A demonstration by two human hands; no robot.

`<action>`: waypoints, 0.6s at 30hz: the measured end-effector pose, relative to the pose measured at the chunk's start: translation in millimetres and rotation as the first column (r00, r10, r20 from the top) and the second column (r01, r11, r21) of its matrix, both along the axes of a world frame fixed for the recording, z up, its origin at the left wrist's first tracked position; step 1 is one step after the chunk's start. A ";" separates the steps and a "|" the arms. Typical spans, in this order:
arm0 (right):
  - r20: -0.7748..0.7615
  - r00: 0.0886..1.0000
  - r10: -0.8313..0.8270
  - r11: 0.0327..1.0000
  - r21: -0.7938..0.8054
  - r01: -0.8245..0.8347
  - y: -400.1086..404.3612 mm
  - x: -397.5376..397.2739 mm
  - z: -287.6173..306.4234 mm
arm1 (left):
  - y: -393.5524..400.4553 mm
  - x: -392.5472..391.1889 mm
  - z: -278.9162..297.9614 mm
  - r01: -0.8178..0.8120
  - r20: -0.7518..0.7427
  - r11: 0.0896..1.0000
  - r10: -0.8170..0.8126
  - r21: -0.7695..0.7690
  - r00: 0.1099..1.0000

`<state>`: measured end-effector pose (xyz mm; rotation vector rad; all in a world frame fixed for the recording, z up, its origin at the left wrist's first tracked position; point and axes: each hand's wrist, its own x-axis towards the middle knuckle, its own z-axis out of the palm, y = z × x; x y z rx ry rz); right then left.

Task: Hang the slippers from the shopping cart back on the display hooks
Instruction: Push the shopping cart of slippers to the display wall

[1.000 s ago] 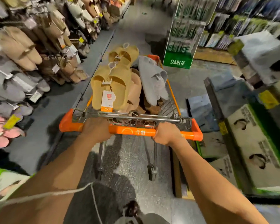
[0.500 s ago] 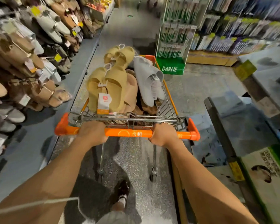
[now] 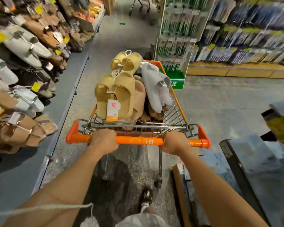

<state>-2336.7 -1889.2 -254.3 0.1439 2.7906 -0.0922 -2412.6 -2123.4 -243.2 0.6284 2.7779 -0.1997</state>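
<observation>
1. Head view: both hands grip the orange handle [image 3: 138,141] of the cart [image 3: 175,110]. The left hand [image 3: 104,139] is wrapped round the bar toward its left end, the right hand [image 3: 175,142] toward its right end.

2. Slippers are heaped in the basket: a tan tagged pair [image 3: 115,94] leans at the near-left corner, a second tan pair [image 3: 126,60] stands at the far edge, and a grey pair [image 3: 156,86] rests along the right side.

3. Change over the last second: the cart has rolled up the aisle. The rack [image 3: 21,76] on the left has slid past, showing different pairs level with the basket, and the green stand [image 3: 175,46] is now just beyond the cart's far-right corner.

4. Nothing has left the basket; no slipper is in hand.

5. Judgement: this is still the transport stage. Hanging can begin only once the cart stops beside the right hooks and one hand lets go of the bar.
</observation>
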 end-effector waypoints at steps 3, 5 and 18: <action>-0.012 1.000 0.017 1.000 0.016 -0.016 27.1 -59.4 -1.8 | 26.2 -57.6 -3.0 0.007 -0.022 1.000 -0.006 0.011 1.000; -0.019 1.000 0.019 1.000 0.017 -0.018 47.6 -100.0 -3.1 | 46.0 -96.7 -5.9 0.002 -0.039 1.000 -0.001 0.024 0.999; -0.022 0.998 0.055 0.998 0.021 -0.055 137.8 -343.6 1.2 | 134.8 -331.4 -5.6 -0.043 -0.037 0.999 0.044 0.005 0.998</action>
